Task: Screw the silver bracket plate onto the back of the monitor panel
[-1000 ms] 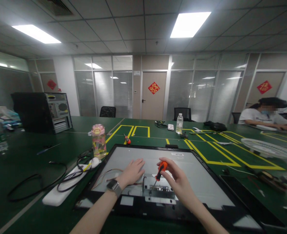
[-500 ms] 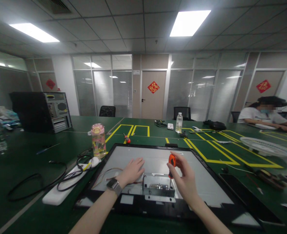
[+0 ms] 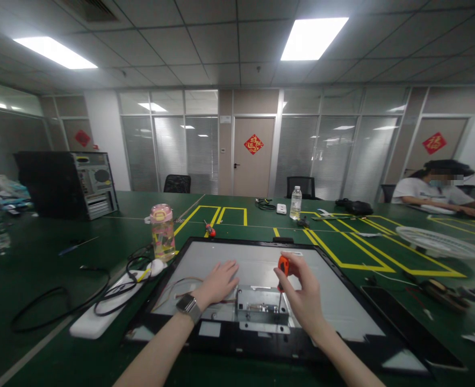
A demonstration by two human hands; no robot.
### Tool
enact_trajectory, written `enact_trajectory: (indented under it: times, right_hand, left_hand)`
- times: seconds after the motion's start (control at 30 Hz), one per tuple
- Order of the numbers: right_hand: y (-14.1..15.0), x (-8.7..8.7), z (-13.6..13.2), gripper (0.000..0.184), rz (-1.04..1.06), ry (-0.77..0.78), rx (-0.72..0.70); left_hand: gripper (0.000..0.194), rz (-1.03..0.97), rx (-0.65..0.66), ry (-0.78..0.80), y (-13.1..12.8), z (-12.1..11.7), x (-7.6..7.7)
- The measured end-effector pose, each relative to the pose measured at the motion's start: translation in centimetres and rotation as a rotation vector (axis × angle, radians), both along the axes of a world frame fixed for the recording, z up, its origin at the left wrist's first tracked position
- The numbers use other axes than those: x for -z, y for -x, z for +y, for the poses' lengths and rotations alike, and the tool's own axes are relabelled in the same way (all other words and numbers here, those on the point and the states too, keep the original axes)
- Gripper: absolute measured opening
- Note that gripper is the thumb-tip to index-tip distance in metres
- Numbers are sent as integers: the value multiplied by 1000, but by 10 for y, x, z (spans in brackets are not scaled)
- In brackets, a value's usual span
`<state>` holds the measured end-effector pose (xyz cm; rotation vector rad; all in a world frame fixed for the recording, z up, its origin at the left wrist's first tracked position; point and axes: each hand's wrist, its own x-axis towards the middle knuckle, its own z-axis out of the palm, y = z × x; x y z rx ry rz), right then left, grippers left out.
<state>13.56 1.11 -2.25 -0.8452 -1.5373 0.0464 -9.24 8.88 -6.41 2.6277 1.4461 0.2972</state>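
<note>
In front of me a flat display panel [image 3: 334, 290] with a black frame lies on the table. A metal bracket [image 3: 257, 297] sits at its near middle. My right hand [image 3: 304, 293] grips the orange-and-black handle of a screwdriver [image 3: 283, 266], held nearly upright. Its thin shaft points down at the right end of the bracket; whether the tip sits in a screw I cannot tell. Flat on the panel, left of the bracket, rests my left hand [image 3: 217, 283] with its fingers stretched out. Thin wires [image 3: 177, 285] run beside that hand on the panel.
Left of the panel are a white power strip [image 3: 100, 312] with black cables and a pink-lidded bottle [image 3: 163, 234]. A computer case [image 3: 66, 185] stands farther left. On the right lies a dark flat bar [image 3: 407, 322]. A person [image 3: 431, 188] sits at the far right.
My right hand has moved the screwdriver from the bracket's left part to its right end, turning it more upright. In the last half second it barely shifts. My left hand stays put.
</note>
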Motion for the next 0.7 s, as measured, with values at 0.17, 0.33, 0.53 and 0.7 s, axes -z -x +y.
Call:
enact_trajectory:
  times: [0.17, 0.33, 0.53, 0.7]
  right_hand:
    - [0, 4, 2, 25, -54, -32, 0]
    - [0, 5, 2, 24, -76, -42, -5]
    - [2, -2, -4, 21, 82, 167, -259]
    - [1, -12, -5, 14, 233, 246, -470]
  left_hand:
    - [50, -1, 4, -10, 0, 0, 0]
    - [48, -10, 4, -24, 0, -1, 1]
    - [48, -11, 2, -12, 0, 0, 2]
    - [49, -6, -3, -7, 1, 2, 3]
